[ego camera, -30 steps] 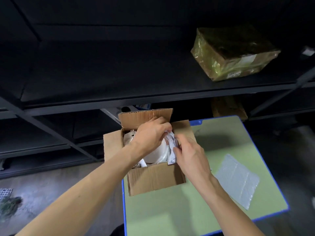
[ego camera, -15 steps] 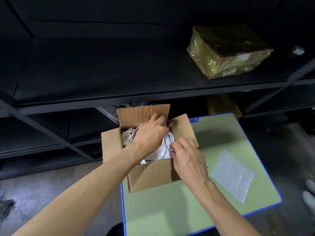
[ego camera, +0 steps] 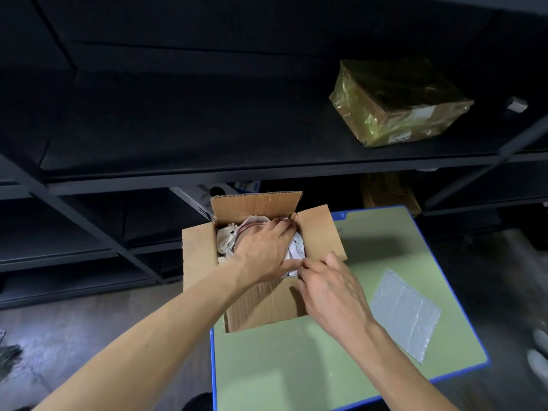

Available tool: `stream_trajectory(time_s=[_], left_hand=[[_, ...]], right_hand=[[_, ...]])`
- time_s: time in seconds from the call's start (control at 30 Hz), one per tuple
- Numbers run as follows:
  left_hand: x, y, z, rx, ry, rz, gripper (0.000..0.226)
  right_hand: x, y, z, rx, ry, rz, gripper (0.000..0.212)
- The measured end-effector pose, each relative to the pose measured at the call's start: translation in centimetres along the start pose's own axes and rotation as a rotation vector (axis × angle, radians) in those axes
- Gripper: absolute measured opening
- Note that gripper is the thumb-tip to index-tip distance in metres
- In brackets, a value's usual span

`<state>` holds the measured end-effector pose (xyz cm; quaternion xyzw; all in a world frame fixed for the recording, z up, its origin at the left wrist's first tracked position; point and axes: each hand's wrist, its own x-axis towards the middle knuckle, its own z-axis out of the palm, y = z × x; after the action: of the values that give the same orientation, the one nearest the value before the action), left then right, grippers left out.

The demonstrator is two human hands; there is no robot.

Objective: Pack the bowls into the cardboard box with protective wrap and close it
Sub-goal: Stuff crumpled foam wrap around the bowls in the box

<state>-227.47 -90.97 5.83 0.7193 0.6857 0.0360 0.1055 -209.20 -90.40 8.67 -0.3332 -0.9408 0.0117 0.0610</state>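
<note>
Bowls [ego camera: 296,248], wrapped, sit inside the cardboard box [ego camera: 267,307]; the left hand [ego camera: 264,250], fingers straight, should press them evenly while the right hand [ego camera: 329,289], pinching the wrap [ego camera: 225,243] at the box's near rim, tucks it inward.

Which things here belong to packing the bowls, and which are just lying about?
Job: box, wrapped bowls, left hand, right hand, bubble wrap.
Lying about: taped parcel, shelf.
</note>
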Motion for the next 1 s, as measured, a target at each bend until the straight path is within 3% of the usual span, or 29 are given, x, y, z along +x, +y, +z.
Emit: stream_trajectory(time_s=[0.2,0.37,0.6,0.77,1.0], left_hand=[[0.1,0.9,0.9,-0.002,-0.013,-0.048,0.085],[-0.1,0.5,0.4,-0.022,0.007,-0.024,0.086],[0.4,0.4,0.0,0.038,0.019,-0.017,0.083],[0.5,0.4,0.1,0.047,0.037,-0.010,0.071],[0.4,-0.1,0.1,0.083,0.034,-0.002,0.073]], right_hand=[[0.9,0.3,1.0,-0.058,0.001,-0.032,0.018],[0.9,0.2,0.3,0.048,-0.051,-0.019,0.007],[1.9,-0.3,-1.6,0.146,-0.300,0.012,0.030],[2.9,-0.6,-1.7,0.062,-0.477,0.022,0.039],[2.0,0.0,-1.7,0.170,-0.470,0.021,0.038]])
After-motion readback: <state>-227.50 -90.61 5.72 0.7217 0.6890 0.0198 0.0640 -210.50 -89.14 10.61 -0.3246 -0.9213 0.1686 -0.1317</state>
